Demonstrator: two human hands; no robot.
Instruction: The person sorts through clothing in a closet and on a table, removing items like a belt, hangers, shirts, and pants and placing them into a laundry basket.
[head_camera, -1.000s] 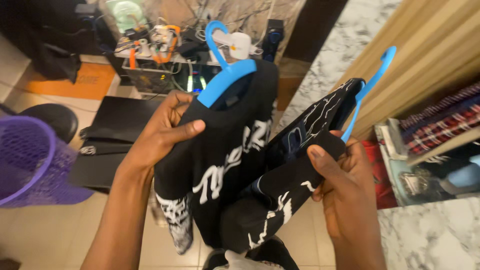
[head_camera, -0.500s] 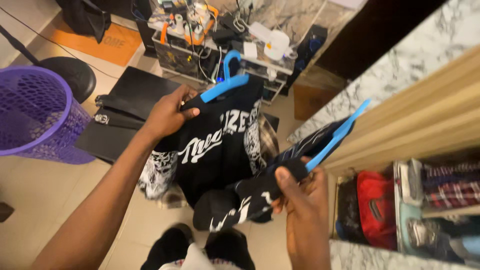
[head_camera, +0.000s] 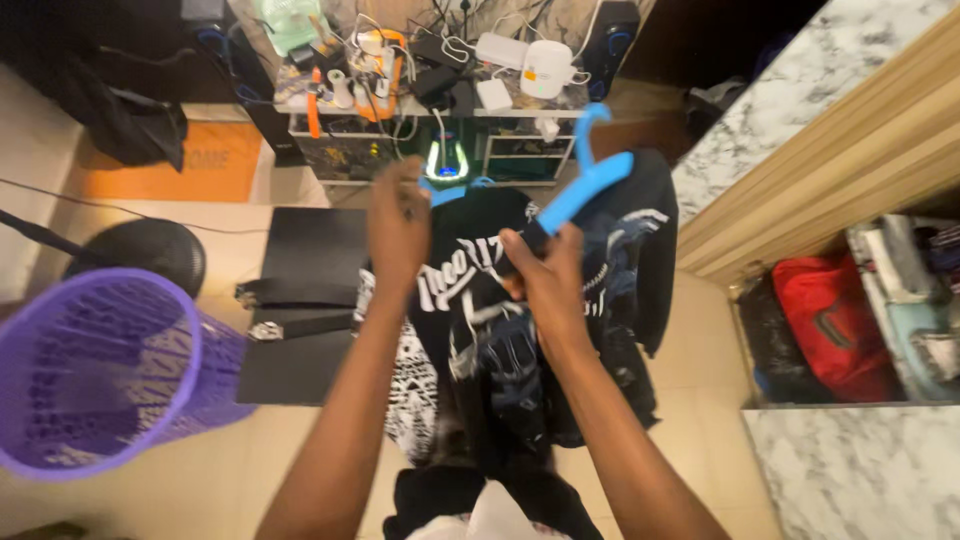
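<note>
Right now you hold two black shirts on hangers over the floor: your left hand is clenched on the top of the printed shirt, whose hanger is mostly hidden behind your fingers, and your right hand grips the neck of the blue hanger carrying the second shirt. You seem to be gathering the two together, so next keep both hooks upright and the cloth from slipping. The shirts' lower ends blur together, and the open shelf beside the marble bench is partly cut off.
</note>
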